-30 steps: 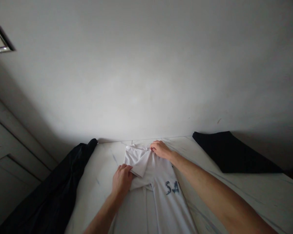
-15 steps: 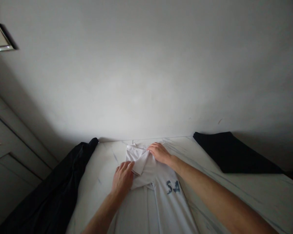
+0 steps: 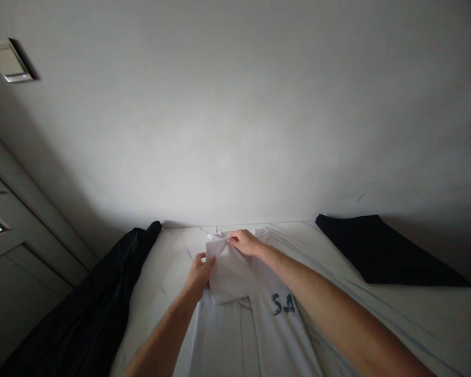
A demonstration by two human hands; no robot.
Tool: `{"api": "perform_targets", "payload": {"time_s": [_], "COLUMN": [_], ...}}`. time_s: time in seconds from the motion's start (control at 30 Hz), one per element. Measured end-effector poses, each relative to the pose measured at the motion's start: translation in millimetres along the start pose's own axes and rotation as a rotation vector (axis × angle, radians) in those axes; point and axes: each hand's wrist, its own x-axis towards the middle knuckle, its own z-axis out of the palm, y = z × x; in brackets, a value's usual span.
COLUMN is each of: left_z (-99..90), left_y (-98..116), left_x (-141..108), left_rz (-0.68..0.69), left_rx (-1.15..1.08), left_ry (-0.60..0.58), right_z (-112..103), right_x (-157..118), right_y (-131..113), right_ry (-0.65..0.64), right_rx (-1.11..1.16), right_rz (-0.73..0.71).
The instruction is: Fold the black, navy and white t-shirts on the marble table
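A white shirt (image 3: 223, 335) lies lengthwise on the marble-patterned surface, dark letters "SA" (image 3: 283, 303) on its right part. Its sleeve (image 3: 233, 275) is laid across the far end as a fairly flat flap. My left hand (image 3: 200, 271) is closed on the flap's left edge, thumb on top and fingers partly behind the cloth. At the far edge of the flap, my right hand (image 3: 244, 243) pinches the fabric between thumb and fingers. My right forearm crosses over the right side of the shirt and hides part of it.
A black garment (image 3: 98, 298) runs along the left side of the marble-patterned surface (image 3: 168, 262). Dark folded cloth (image 3: 384, 254) lies at the back right. A pale wall (image 3: 235, 131) rises behind, with a panelled door (image 3: 19, 251) at left and a switch plate (image 3: 13, 60) above.
The sleeve flap has turned from a slanted fold to a flatter, squarer one. My left hand has moved up to its left edge, and my right hand has shifted left along the far edge.
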Motion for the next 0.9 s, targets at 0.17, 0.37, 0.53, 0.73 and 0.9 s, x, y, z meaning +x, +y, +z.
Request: {"api": "perform_targets", "payload": {"time_s": [0.17,0.37,0.53,0.73,0.9], "left_z": [-7.5,1.2,14.2,25.6,25.0], "left_y": [-1,-6,-12,-11,-13], "left_x": [-24,-43,-44,-51,-53], "left_rz": [0.028,0.255,0.3,0.285,0.293], "left_rx": [-0.01,0.095,0.35,0.408,0.446], "left_ry": [-0.176,-0.156,0.11,0.217,0.223], "right_z": [-4,-15,-40,-54,-54], "right_x": [20,26,18,15,19], "right_y": [2,15,18,13,17], "right_ry": [-0.013,-0.215,-0.375,-0.391,-0.408], "right_rx": [0.079,0.356,0.407,0.271,0.284], "right_rz": [0.076,-0.019,-0.112,-0.08,-0.1]}}
